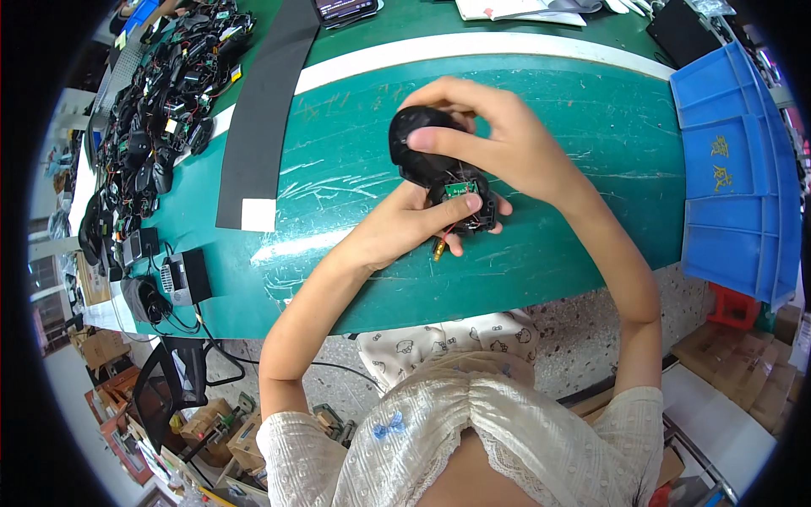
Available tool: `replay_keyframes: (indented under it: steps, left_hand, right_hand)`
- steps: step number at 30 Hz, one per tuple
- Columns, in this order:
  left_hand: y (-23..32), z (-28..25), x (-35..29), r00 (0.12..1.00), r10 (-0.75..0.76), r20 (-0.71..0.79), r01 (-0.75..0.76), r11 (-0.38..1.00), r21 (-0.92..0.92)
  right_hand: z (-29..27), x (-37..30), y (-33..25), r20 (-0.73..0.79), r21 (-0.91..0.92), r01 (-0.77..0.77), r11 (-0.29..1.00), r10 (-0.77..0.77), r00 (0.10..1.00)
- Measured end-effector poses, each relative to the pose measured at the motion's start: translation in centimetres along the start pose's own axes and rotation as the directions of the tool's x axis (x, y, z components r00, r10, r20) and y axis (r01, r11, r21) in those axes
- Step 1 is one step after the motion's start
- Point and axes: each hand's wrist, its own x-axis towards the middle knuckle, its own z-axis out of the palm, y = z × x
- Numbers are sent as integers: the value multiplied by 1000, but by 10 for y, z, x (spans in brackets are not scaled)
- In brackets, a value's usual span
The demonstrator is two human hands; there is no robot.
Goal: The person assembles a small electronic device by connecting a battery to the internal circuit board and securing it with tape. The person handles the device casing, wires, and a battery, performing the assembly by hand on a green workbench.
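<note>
Over the middle of the table I hold a small black plastic device in two parts, joined or close together. The upper part is a rounded black shell (414, 127); my right hand (507, 139) grips it from above, thumb pressed on its surface. Below sits the black base (486, 221), with a small green circuit board (459, 190) and thin wires in it. My left hand (405, 224) wraps round this base from beneath, its thumb lying by the board. A small gold-coloured part (438, 248) hangs on a red wire under the base. Whether the parts are fastened together is hidden.
A long heap of black devices with wires and boards (182, 84) covers the table's left side. Nearer lie a black strip (258, 135), a white square (258, 215) and a box-shaped device (185, 277) with cables. Blue plastic crates (735, 169) stand at right; a screen device (346, 10) lies far off.
</note>
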Motion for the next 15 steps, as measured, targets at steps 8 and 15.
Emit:
replay_keyframes:
  steps: [8, 15]
  left_hand:
    - [-9, -3, 5, 981, 50, -190, -76, 989, -131]
    - [-18, -13, 7, 974, 225, -2, -185, 795, -577]
  right_hand:
    - [10, 21, 18, 179, 113, -214, 970, 192, 965]
    - [1, 28, 19, 245, -58, -206, 977, 214, 945]
